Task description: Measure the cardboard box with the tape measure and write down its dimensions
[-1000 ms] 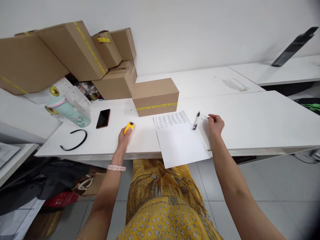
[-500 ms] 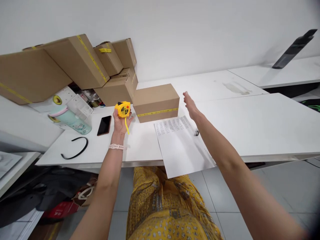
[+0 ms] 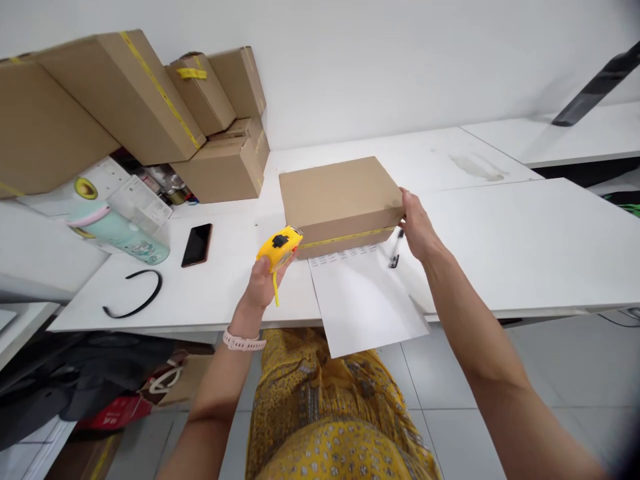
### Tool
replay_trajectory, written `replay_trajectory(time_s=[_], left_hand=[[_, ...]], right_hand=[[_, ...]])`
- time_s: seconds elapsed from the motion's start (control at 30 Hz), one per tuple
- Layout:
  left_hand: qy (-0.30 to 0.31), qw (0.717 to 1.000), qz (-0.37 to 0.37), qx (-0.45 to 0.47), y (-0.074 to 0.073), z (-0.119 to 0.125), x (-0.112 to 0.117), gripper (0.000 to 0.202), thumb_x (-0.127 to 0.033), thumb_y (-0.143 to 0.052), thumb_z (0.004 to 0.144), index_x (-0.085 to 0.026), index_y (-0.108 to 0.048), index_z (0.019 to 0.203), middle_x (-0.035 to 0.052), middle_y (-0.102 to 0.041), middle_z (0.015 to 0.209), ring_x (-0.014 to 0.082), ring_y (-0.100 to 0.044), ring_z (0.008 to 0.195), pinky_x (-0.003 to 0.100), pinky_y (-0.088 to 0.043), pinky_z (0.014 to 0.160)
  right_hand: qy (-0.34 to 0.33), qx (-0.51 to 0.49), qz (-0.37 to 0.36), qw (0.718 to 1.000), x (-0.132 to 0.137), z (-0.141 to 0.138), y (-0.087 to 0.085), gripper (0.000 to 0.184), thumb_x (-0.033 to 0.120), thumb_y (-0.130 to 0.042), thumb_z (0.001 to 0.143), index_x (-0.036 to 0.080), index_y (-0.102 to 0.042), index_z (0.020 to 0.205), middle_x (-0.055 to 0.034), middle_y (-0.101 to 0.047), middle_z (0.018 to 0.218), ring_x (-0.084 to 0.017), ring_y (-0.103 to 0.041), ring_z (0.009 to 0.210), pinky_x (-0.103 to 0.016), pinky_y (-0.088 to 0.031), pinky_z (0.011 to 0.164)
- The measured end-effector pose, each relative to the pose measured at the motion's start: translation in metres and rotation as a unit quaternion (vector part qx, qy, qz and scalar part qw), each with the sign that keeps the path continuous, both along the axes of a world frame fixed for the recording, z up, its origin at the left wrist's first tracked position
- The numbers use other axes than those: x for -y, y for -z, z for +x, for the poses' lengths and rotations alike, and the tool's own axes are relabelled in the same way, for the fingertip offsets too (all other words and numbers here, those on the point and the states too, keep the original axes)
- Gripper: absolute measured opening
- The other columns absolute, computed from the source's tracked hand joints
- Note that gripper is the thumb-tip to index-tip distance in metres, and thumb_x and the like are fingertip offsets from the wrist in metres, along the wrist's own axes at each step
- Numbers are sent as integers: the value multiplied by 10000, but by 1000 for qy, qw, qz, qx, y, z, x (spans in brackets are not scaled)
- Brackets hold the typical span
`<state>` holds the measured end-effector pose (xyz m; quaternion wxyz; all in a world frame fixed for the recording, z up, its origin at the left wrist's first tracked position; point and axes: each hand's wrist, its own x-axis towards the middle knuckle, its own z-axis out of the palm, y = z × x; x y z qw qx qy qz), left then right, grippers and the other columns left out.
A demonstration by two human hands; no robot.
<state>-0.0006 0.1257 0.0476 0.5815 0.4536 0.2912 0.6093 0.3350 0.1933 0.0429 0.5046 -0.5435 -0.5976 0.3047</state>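
My left hand [image 3: 263, 283] grips a yellow tape measure [image 3: 279, 245], held up just off the left front corner of a brown cardboard box [image 3: 340, 197]. A short yellow tab hangs below the tape measure. My right hand [image 3: 417, 227] grips the box's right end, fingers curled on its side. The box rests on the white table [image 3: 500, 233], its front edge over the top of a printed paper sheet [image 3: 363, 297]. A black pen [image 3: 395, 250] lies just under my right hand.
Several taped cardboard boxes [image 3: 150, 100] are piled at the back left. A mint bottle [image 3: 117, 233], a black phone [image 3: 197, 245] and a black curved band [image 3: 131, 297] lie on the left. Bags sit on the floor under the table at left.
My left hand picked the tape measure off the table and carried it to the box's corner. My right hand left the pen, reached out and took hold of the box, which now sits nearer.
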Motion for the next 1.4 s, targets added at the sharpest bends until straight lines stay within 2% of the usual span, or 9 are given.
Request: replay_trajectory(time_s=[0.23, 0.4, 0.5, 0.63, 0.8, 1.03, 1.2, 1.33, 1.4], left_hand=[[-22, 999, -19, 14, 13, 2, -4, 575, -688, -793, 652, -268, -773, 1044, 79, -747, 1214, 383, -497, 1400, 600, -444, 1125], [-49, 998, -42, 0, 18, -13, 19, 622, -690, -796, 643, -244, -760, 1075, 94, -706, 1300, 368, -548, 1343, 530, -511, 1059], [8, 999, -34, -41, 22, -14, 44, 576, -670, -750, 731, -204, -760, 1069, 108, -753, 1132, 289, -699, 1067, 427, -568, 940], [164, 979, -68, -100, 20, 4, 69, 569, -641, -739, 740, -197, -729, 1096, 80, -731, 903, 187, -647, 705, 325, -528, 653], [262, 948, -124, -133, 13, 25, 74, 559, -628, -677, 764, -244, -637, 1168, 68, -692, 917, 167, -582, 699, 289, -440, 585], [253, 946, -114, -166, 6, 17, 68, 519, -593, -698, 755, -236, -612, 1123, 46, -693, 845, 135, -545, 632, 267, -368, 543], [179, 964, -64, -186, -24, 3, 40, 482, -564, -717, 745, -239, -648, 1093, 65, -727, 869, 152, -583, 633, 268, -348, 488], [68, 975, -19, -211, -66, -31, -20, 466, -621, -647, 770, -192, -708, 940, 78, -712, 768, 156, -544, 539, 287, -303, 449], [38, 968, -39, -244, -83, -50, -53, 509, -643, -593, 818, -166, -714, 949, 65, -658, 648, 159, -503, 490, 325, -375, 511]], right_hand=[[38, -19, -7, 999, 31, 2, 0, 685, 756, -374, 938, 362, -440, 1495, -27, -384, 1640, -268, -373, 1497, -490, -371, 1196], [208, 20, -46, 977, 115, 13, 30, 456, 597, -589, 902, 230, -707, 1145, -119, -711, 1251, -302, -647, 1153, -514, -508, 1007], [257, -18, -90, 962, 164, -1, 47, 373, 558, -637, 874, 210, -743, 960, -97, -758, 1004, -244, -675, 870, -444, -551, 851], [103, -164, -132, 972, 184, -44, 33, 381, 577, -642, 891, 216, -752, 942, -63, -729, 840, -179, -626, 689, -359, -554, 691], [-168, -283, -258, 909, 163, -83, 3, 518, 683, -532, 923, 207, -737, 947, -89, -713, 846, -186, -635, 692, -330, -544, 576], [-253, -241, -307, 885, 144, -88, -13, 581, 765, -543, 864, 202, -597, 727, -41, -613, 678, -149, -567, 582, -275, -445, 477], [-190, -230, -211, 931, 108, -47, -51, 509, 685, -698, 797, 239, -489, 670, 30, -440, 579, -105, -378, 485, -257, -280, 420], [-57, -229, -71, 969, 39, 11, -89, 379, 515, -615, 898, 260, -457, 666, 13, -411, 621, -142, -411, 547, -308, -343, 521], [-27, -246, -70, 966, 0, 31, -94, 347, 443, -604, 899, 254, -443, 659, 13, -409, 622, -144, -422, 568, -320, -377, 579]])
